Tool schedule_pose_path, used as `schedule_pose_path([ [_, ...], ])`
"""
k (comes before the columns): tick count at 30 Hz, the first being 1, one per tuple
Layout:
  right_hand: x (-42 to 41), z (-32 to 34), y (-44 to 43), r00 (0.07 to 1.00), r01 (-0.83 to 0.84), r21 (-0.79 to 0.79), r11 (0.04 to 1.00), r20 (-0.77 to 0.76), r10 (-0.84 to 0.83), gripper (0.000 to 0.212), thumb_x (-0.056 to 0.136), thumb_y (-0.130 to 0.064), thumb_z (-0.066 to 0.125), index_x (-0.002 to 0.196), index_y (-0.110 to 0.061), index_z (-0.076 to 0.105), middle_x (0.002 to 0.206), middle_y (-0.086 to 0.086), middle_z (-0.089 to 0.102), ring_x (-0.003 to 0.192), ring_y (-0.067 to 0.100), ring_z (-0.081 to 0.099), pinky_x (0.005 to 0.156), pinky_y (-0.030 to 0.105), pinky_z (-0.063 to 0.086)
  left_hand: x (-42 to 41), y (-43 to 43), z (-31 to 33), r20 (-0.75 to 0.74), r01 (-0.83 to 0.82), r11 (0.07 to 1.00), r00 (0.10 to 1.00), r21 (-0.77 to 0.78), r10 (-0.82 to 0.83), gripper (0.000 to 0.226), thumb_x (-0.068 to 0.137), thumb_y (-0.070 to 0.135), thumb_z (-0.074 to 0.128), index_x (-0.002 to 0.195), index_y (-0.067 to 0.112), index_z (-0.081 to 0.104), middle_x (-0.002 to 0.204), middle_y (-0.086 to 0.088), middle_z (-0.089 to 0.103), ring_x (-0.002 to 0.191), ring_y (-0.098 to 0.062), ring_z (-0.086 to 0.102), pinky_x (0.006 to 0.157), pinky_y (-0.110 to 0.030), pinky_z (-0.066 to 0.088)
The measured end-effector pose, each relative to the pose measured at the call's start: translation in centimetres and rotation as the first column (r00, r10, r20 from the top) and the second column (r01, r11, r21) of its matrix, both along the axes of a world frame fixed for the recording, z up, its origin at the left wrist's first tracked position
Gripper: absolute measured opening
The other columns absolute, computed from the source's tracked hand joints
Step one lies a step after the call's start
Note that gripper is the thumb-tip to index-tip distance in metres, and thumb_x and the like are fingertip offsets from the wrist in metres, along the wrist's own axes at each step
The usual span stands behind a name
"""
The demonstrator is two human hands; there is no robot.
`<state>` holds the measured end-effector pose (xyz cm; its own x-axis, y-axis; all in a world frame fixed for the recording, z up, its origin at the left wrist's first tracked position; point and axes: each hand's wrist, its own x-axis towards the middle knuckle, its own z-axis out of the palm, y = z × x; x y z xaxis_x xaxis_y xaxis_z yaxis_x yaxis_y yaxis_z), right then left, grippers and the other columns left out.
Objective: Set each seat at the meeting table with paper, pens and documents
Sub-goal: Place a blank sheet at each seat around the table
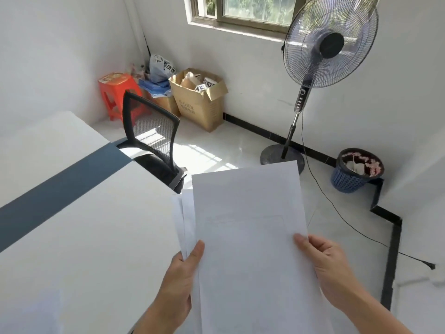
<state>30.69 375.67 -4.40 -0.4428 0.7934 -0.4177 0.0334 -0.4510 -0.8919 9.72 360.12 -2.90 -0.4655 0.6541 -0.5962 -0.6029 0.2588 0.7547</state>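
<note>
Holding a stack of white sheets [248,225] up in front of me, just beside the right edge of the surface [84,225]. Left hand [179,273]: thumb clamped on the stack's left edge, other fingers hidden behind, and a few sheets fanned out. Right hand [325,261]: pinching the top sheet's right edge. Black mesh chair [151,141] tucked in at the surface's far end. Fan [330,44] and blue bin [356,172] on the floor beyond.
</note>
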Motion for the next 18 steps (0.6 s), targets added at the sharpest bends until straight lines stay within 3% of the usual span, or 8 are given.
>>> schedule_pose_path([
  [3, -1.8, 0.6, 6.3, 1.000, 0.009, -0.016, 1.000, 0.004, -0.009, 0.048, 0.066, -0.039, 0.082, 0.085, 0.004, 0.073, 0.098, 0.033, 0.070, 0.079, 0.033, 0.066, 0.085, 0.053, 0.050, -2.4, 6.5, 0.0, 0.005, 0.058, 0.998, 0.998, 0.026, -0.058, 0.040, 0.088, 0.032, 0.057, 0.113, 0.002, 0.065, 0.105, -0.017, 0.074, 0.096, -0.034, 0.072, 0.088, -0.048, 0.054],
  [6, -4.1, 1.7, 12.1, 1.000, 0.000, 0.022, 1.000, -0.013, 0.000, 0.051, 0.061, -0.038, 0.087, 0.087, 0.003, 0.072, 0.090, 0.024, 0.073, 0.072, 0.029, 0.067, 0.074, 0.044, 0.054, -4.9, 12.3, 1.2, -0.012, 0.091, 0.994, 0.996, 0.066, -0.090, 0.037, 0.089, 0.029, 0.055, 0.112, 0.002, 0.066, 0.105, -0.018, 0.074, 0.096, -0.035, 0.072, 0.086, -0.047, 0.056],
  [10, -7.4, 2.0, 18.3, 0.998, 0.039, -0.033, 0.999, -0.045, -0.040, 0.026, 0.077, -0.016, 0.068, 0.100, -0.004, 0.070, 0.090, 0.014, 0.076, 0.066, 0.024, 0.072, 0.058, 0.033, 0.060, -8.2, 18.2, 1.9, -0.019, 0.034, 0.994, 0.999, 0.102, -0.032, 0.031, 0.091, 0.024, 0.056, 0.116, 0.007, 0.063, 0.108, -0.015, 0.074, 0.100, -0.035, 0.070, 0.093, -0.053, 0.053],
  [14, -11.6, 0.9, 24.1, 0.995, -0.103, -0.077, 0.992, -0.014, 0.102, 0.036, 0.071, -0.016, 0.075, 0.102, 0.002, 0.067, 0.100, 0.023, 0.074, 0.079, 0.030, 0.071, 0.072, 0.039, 0.057, -11.5, 22.6, 1.7, -0.038, -0.040, 0.995, 0.998, 0.096, 0.044, 0.033, 0.090, 0.026, 0.055, 0.117, 0.008, 0.064, 0.108, -0.013, 0.074, 0.099, -0.032, 0.071, 0.085, -0.044, 0.058],
  [16, -13.9, 0.2, 27.5, 0.981, -0.193, -0.093, 0.977, 0.018, 0.195, 0.044, 0.061, -0.016, 0.085, 0.097, 0.004, 0.068, 0.096, 0.023, 0.075, 0.074, 0.029, 0.072, 0.063, 0.035, 0.057, -13.1, 24.9, 1.2, -0.050, -0.104, 0.990, 0.993, 0.090, 0.109, 0.031, 0.092, 0.024, 0.054, 0.117, 0.009, 0.064, 0.109, -0.013, 0.074, 0.099, -0.031, 0.072, 0.079, -0.039, 0.060],
  [18, -16.4, -0.4, 31.2, 0.965, -0.255, -0.079, 0.964, 0.039, 0.259, 0.033, 0.068, -0.009, 0.079, 0.094, 0.008, 0.068, 0.084, 0.020, 0.075, 0.062, 0.022, 0.069, 0.052, 0.024, 0.055, -14.1, 27.2, 0.8, -0.059, -0.192, 0.978, 0.979, 0.082, 0.197, 0.033, 0.090, 0.029, 0.059, 0.118, 0.011, 0.064, 0.111, -0.011, 0.074, 0.101, -0.030, 0.071, 0.084, -0.041, 0.058],
])
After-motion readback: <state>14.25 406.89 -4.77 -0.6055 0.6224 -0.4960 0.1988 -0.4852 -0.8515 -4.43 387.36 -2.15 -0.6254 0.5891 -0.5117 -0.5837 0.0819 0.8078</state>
